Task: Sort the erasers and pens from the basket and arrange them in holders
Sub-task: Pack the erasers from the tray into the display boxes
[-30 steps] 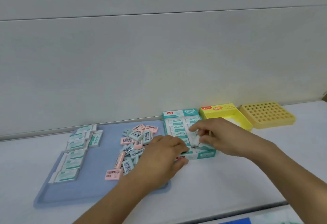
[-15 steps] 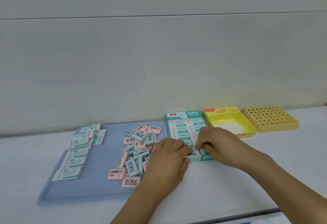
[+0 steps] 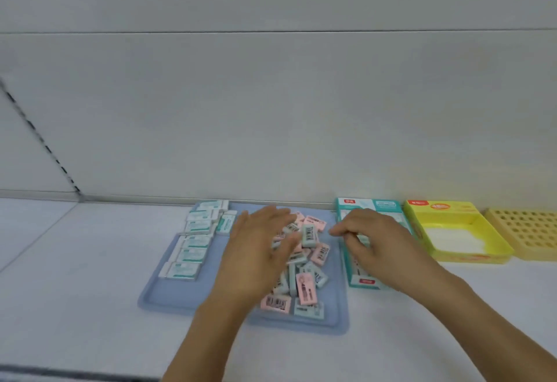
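A blue tray [image 3: 156, 297] lay on the white table [image 3: 75, 276] and served as the anchor for everything else. In the tray's middle and right part sat a loose heap of small erasers [image 3: 304, 264], pink and pale teal, rectangular, many showing black barcodes on their sleeves; they lay tumbled at all angles, some overlapping. Along the tray's left side lay larger white erasers with teal sleeves [image 3: 193, 243], set flat in a rough column. The left hand [image 3: 259, 255] hovered over the left half of the heap with fingers spread and loose, holding nothing that showed. Just right of the tray stood a teal-and-white box [image 3: 370, 205], long side running away from the camera. The right hand [image 3: 376, 246] hung over it, fingers curled with thumb and forefinger drawn close together; motion blur made it impossible to tell whether they pinched an eraser. Farther right of the tray sat a yellow box [image 3: 452, 215] with a white floor, and beyond that a yellow holder with round holes [image 3: 527, 231].
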A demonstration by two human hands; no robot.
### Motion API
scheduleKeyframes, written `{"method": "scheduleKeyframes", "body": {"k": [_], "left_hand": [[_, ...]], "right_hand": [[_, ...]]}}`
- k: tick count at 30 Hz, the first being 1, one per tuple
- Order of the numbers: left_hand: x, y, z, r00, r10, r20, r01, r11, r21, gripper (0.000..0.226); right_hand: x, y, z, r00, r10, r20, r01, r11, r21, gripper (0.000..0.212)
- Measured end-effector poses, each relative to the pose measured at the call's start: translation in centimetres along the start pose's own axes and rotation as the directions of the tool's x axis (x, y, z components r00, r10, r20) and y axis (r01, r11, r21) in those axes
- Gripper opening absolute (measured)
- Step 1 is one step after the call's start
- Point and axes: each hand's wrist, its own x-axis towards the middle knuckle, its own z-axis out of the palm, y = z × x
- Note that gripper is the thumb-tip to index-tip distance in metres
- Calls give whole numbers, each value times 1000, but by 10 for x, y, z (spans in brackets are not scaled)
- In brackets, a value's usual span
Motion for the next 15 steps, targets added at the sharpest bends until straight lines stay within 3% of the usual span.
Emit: {"method": "scheduleKeyframes", "body": {"k": [3, 5, 9, 15], "left_hand": [[9, -53, -43, 956, -259, -135, 260, 966, -11, 29], [14, -82, -61, 937, -336, -93, 346, 928, 135, 32], [18, -111, -75, 909, -404, 100, 353, 876, 328, 39], [19, -116, -78, 908, -388, 156, 335, 898, 285, 28]], "right_hand": [[33, -19, 22, 996, -44, 75, 46, 999, -29, 22], [51, -33, 33, 991, -87, 102, 91, 995, -39, 22], [85, -58, 55, 969, -164, 183, 179, 982, -67, 28], [128, -88, 95, 916, -146, 374, 220, 962, -164, 33]]}}
